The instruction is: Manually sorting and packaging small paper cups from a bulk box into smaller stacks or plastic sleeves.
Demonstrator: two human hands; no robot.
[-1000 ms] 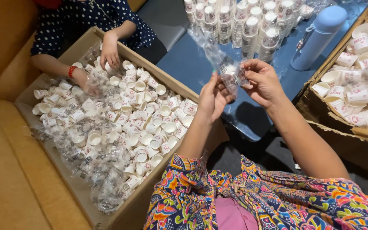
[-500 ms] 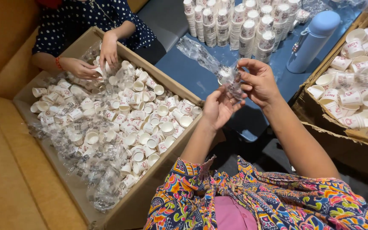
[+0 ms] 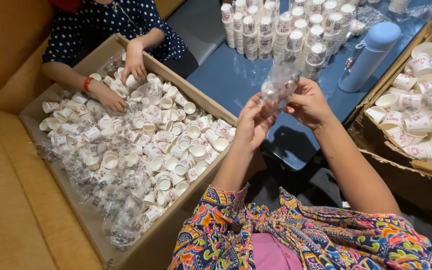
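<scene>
Clear plastic wrapper [image 3: 279, 89] hung crumpled between the person's two raised hands, held above the blue tabletop [image 3: 226, 80]. The left hand [image 3: 252, 122] pinched its lower edge with closed fingers, and the right hand [image 3: 308, 102] gripped its upper part from the other side. Whether a cup sat inside the wrapper could not be told. Left of the hands stood a large cardboard box [image 3: 196, 97] full of loose small white paper cups [image 3: 161, 150] and empty wrappers. A co-worker's hands [image 3: 133, 65] reached into its far end. Stacked cups [image 3: 281, 30] and a pale blue bottle [image 3: 368, 52] stood on the table beyond, and another box of cups [image 3: 421, 120] lay to the right.
</scene>
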